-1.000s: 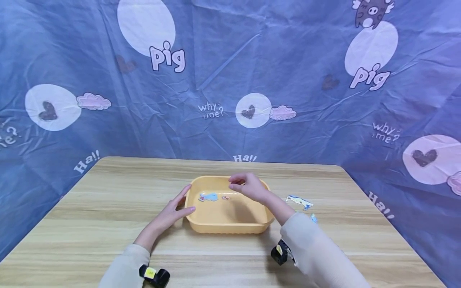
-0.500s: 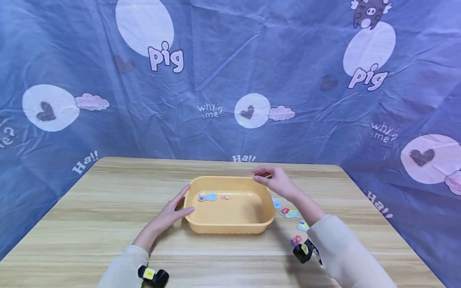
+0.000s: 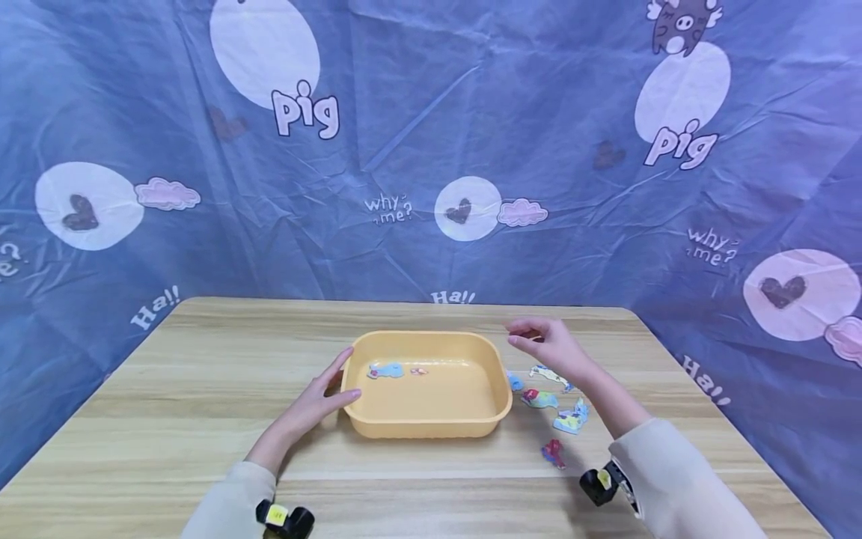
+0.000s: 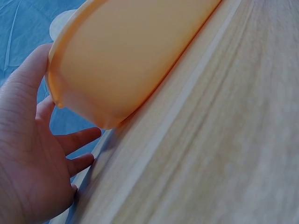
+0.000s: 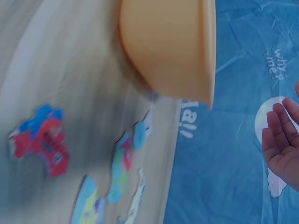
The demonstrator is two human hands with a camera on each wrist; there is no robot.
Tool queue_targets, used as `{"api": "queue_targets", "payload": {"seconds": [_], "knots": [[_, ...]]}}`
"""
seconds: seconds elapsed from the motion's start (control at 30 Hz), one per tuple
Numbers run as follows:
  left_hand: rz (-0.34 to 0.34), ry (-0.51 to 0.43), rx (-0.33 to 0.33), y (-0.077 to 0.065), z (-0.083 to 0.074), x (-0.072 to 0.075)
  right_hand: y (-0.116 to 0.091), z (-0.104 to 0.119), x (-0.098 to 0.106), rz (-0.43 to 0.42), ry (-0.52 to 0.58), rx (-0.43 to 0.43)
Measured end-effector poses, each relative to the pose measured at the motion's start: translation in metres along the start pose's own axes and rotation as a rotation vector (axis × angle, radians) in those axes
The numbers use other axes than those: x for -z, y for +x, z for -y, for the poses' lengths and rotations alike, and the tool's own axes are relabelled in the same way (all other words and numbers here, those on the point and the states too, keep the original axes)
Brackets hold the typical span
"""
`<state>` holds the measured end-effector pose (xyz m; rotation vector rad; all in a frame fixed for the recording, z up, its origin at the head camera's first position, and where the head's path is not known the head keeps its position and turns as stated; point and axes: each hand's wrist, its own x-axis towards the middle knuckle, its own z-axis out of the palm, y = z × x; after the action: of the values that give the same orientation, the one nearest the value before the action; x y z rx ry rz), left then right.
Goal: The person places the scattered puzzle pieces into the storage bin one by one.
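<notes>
A shallow yellow plastic tub (image 3: 431,428) stands mid-table, with a light blue flat piece (image 3: 387,370) and a small pinkish piece (image 3: 419,371) inside. My left hand (image 3: 313,404) rests at its left end, thumb and index finger spread straight along the rim, the other fingers loose below it. Beyond the tub's right end, my right hand (image 3: 548,344) hovers over the table, fingers loosely bent, with nothing visible in it. Flat coloured pieces like puzzle parts lie below it: a red-and-blue one (image 5: 49,142), a green-and-red one (image 3: 540,399) and a blue-and-yellow one (image 3: 571,417).
A pale blue-and-white piece (image 3: 551,376) and a blue piece (image 3: 515,381) lie right of the tub. The wooden table (image 3: 222,389) ends at a blue printed cloth (image 3: 377,254) hanging behind it.
My right hand has moved right from over the tub to beyond its right end, uncovering the pieces on the table. My left hand stays at the tub's rim.
</notes>
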<state>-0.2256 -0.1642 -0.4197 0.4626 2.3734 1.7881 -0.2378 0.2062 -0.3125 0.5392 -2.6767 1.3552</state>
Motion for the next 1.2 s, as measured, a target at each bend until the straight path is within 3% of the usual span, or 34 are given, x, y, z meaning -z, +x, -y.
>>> {"api": "queue_targets", "payload": {"seconds": [0.13, 0.27, 0.4, 0.57, 0.7, 0.93, 1.2], "knots": [[0.004, -0.017, -0.002, -0.002, -0.004, 0.000, -0.009, -0.011, 0.003, -0.010, 0.004, -0.008], [0.007, -0.036, -0.002, -0.008, -0.018, 0.000, -0.018, -0.022, 0.005, -0.012, -0.004, -0.037], [0.008, -0.022, 0.001, -0.014, -0.033, -0.002, -0.025, -0.033, 0.006, -0.025, -0.021, -0.055], [0.003, -0.005, 0.009, -0.015, -0.040, -0.003, -0.033, -0.046, 0.008, -0.047, -0.035, -0.083], [0.003, -0.016, 0.007, -0.012, -0.033, -0.003, -0.040, -0.059, 0.007, -0.060, -0.060, -0.099], [-0.006, 0.001, 0.002, -0.002, -0.006, 0.000, -0.045, -0.077, 0.005, -0.054, -0.101, -0.098], [-0.010, -0.018, -0.004, -0.002, -0.001, 0.000, -0.052, -0.086, 0.007, -0.018, -0.116, -0.122]]}}
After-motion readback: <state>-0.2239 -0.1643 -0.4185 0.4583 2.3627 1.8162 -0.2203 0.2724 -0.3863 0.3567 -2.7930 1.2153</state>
